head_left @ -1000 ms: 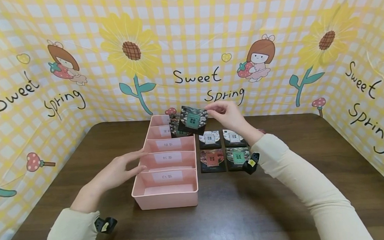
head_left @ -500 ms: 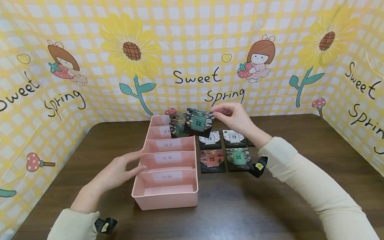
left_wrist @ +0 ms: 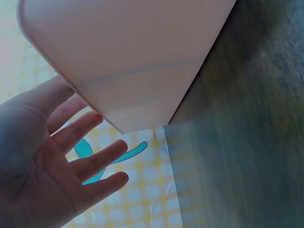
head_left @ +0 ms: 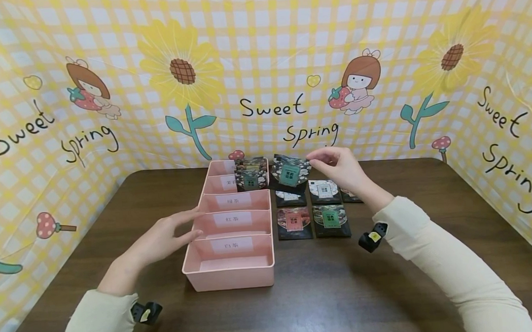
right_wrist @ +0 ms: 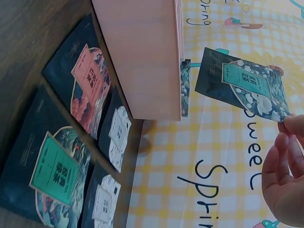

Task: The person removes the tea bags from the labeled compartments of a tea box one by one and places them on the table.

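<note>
In the head view, a pink divided box (head_left: 229, 279) with a paper label in each compartment stands left of centre. My left hand (head_left: 158, 238) touches its left rim with thumb and fingertips, the fingers fairly straight. Between thumb and fingers, my right hand (head_left: 339, 166) pinches the corner of a dark tea sachet (head_left: 289, 172) with a teal label. That sachet is raised just right of the box's far end, tilted in the right wrist view. Dark sachets (head_left: 251, 179) stick up from the two farthest compartments; the nearer compartments show bare pink floors or walls.
Right of the box, flat on the brown table (head_left: 319, 294), lie a red-label sachet (head_left: 294, 220), a green-label sachet (head_left: 332, 218) and two white-label sachets (head_left: 324, 190). Another sachet (head_left: 352, 196) is partly hidden by my right wrist. A yellow checked cloth (head_left: 259, 59) hangs behind.
My right hand has moved right and slightly down with the tea sachet, from over the box's far right edge to beside it. The left hand and the box have stayed put.
</note>
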### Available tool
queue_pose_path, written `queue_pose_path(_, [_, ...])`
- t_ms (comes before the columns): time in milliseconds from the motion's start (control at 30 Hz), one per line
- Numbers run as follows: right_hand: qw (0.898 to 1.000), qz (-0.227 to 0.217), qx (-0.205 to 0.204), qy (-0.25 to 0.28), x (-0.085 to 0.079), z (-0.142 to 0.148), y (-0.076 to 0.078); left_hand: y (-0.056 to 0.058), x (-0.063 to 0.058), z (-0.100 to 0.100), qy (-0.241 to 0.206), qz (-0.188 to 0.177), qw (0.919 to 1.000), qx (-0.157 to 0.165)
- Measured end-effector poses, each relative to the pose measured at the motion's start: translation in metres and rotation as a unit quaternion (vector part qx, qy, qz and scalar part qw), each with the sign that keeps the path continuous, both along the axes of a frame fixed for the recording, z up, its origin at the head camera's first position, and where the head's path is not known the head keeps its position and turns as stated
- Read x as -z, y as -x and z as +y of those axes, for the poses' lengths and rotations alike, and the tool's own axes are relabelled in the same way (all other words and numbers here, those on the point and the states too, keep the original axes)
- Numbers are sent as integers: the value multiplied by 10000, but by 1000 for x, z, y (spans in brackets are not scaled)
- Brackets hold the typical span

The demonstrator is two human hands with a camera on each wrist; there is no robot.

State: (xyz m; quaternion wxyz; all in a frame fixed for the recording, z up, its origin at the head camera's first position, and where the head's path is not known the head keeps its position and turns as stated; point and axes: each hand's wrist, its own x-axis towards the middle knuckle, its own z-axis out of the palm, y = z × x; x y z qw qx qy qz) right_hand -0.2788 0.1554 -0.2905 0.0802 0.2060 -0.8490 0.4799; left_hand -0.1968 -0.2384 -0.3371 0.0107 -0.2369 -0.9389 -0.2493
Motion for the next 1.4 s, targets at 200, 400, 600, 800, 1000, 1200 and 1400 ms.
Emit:
queue_pose_path(200, [10000,18,34,-73,3,12,-5,0,0,0,-17,-35,10000,-4])
queue_pose_path(400, [10000,73,20,-19,5,22,-8,-1,-1,0,-39,-33,10000,-2])
queue_pose_path(600, [10000,49,64,28,8,32,-12,-1,-1,0,-38,-33,10000,-21])
queue_pose_path(800, [9998,-10,197,-101,10,44,-16,0,-1,0,-11,-49,10000,-43])
queue_pose_path(1000, [9999,83,39,-58,13,56,-20,0,-1,0,-10,-60,10000,-50])
queue_pose_path(1200, [9997,-35,165,-177,17,68,-24,0,0,0,-19,-26,10000,-50])
queue_pose_path(1400, [9992,-135,188,-325,22,82,-25,0,0,1,-10,-40,10000,-68])
